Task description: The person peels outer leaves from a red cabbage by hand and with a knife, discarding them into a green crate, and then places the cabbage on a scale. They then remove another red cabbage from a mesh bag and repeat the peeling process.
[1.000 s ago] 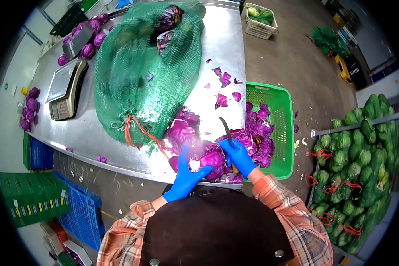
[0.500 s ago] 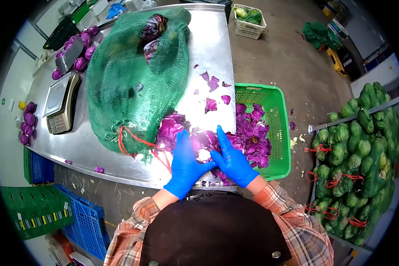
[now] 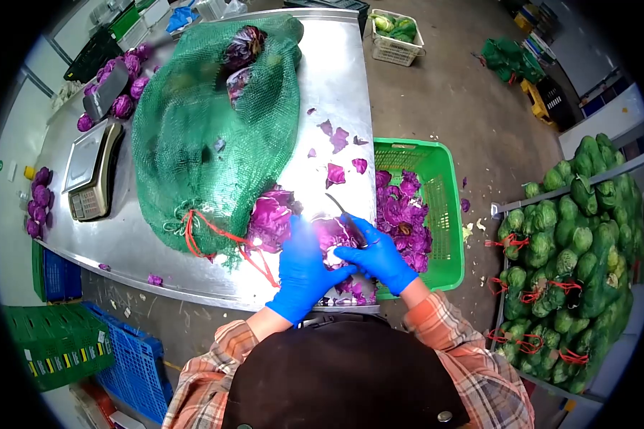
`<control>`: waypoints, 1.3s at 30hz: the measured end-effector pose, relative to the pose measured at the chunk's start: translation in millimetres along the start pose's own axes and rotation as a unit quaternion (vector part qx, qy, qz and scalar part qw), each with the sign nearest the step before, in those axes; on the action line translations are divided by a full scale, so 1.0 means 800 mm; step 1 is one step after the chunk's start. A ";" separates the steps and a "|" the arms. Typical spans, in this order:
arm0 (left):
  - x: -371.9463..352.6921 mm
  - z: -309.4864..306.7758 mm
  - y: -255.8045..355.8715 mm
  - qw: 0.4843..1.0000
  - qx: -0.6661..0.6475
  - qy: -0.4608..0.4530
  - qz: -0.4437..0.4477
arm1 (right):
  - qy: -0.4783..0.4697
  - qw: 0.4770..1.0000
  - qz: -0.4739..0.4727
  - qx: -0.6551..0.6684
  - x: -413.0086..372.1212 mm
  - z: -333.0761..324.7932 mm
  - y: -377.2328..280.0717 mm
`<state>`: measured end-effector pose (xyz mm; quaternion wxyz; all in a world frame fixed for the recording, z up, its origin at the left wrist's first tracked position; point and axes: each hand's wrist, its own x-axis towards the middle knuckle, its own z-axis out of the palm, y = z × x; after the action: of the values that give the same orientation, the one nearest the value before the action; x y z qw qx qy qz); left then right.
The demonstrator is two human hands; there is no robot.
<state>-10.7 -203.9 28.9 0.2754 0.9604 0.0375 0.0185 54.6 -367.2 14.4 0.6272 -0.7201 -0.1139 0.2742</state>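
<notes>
Purple cabbage sits between left hand and right hand

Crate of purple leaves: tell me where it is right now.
In the head view, the green crate is right of centre, along the right edge of the metal table, by the right hand; netted green vegetables are farther right.

1 head-worn view | faces forward and down | just beside table | wide-angle
</notes>
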 end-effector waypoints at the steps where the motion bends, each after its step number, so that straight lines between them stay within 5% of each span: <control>1: 0.000 0.000 -0.002 1.000 0.008 0.004 0.010 | -0.011 1.000 -0.001 -0.009 0.002 -0.007 0.000; 6: -0.001 -0.008 -0.003 0.999 -0.016 -0.028 -0.016 | -0.048 0.990 -0.004 -0.134 -0.002 -0.030 -0.031; 7: -0.001 -0.009 -0.005 0.999 -0.026 -0.022 -0.004 | -0.031 0.992 -0.048 -0.116 0.006 -0.039 0.002; 11: -0.006 -0.013 -0.049 0.995 -0.092 -0.023 0.042 | 0.116 0.982 0.094 0.113 0.005 -0.057 0.047; 14: -0.018 -0.027 -0.072 0.986 -0.153 -0.054 0.024 | 0.181 0.970 0.091 0.131 0.002 -0.052 0.104; 16: -0.040 -0.041 -0.061 0.982 -0.173 -0.069 -0.029 | 0.101 0.971 0.169 0.133 -0.007 -0.069 0.090; 17: -0.045 -0.040 -0.047 0.947 -0.287 -0.072 -0.121 | 0.159 0.987 0.013 0.012 -0.006 -0.057 0.078; 18: -0.047 -0.016 -0.045 0.929 -0.350 -0.006 -0.120 | 0.211 0.961 -0.145 -0.109 -0.004 -0.042 0.066; 20: -0.040 0.006 -0.038 0.951 -0.284 0.047 -0.110 | 0.156 0.979 -0.105 -0.079 -0.006 -0.031 0.021; 24: -0.029 -0.003 -0.018 0.976 -0.211 0.011 -0.045 | -0.031 0.992 0.051 -0.113 0.016 -0.015 -0.027; 28: -0.030 0.003 -0.021 0.972 -0.231 0.023 0.020 | -0.150 0.957 0.247 -0.020 0.028 -0.022 -0.036; 30: -0.035 0.011 -0.022 0.953 -0.298 0.054 -0.013 | -0.118 0.963 0.229 -0.084 0.018 -0.015 -0.035; 34: -0.032 0.001 -0.019 0.893 -0.436 -0.033 -0.103 | -0.020 0.989 0.106 -0.096 0.020 -0.009 0.024; 38: -0.037 0.011 -0.047 0.905 -0.415 -0.049 -0.083 | 0.045 0.981 0.183 -0.049 0.030 -0.034 0.055; 39: -0.042 -0.002 -0.051 0.861 -0.483 -0.092 -0.131 | 0.029 0.977 0.209 -0.024 0.020 -0.034 0.054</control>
<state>-46.5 -171.3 7.9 0.7065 0.6909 0.1238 -0.0904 74.2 -390.0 -29.7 0.5416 -0.7502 0.0511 0.3759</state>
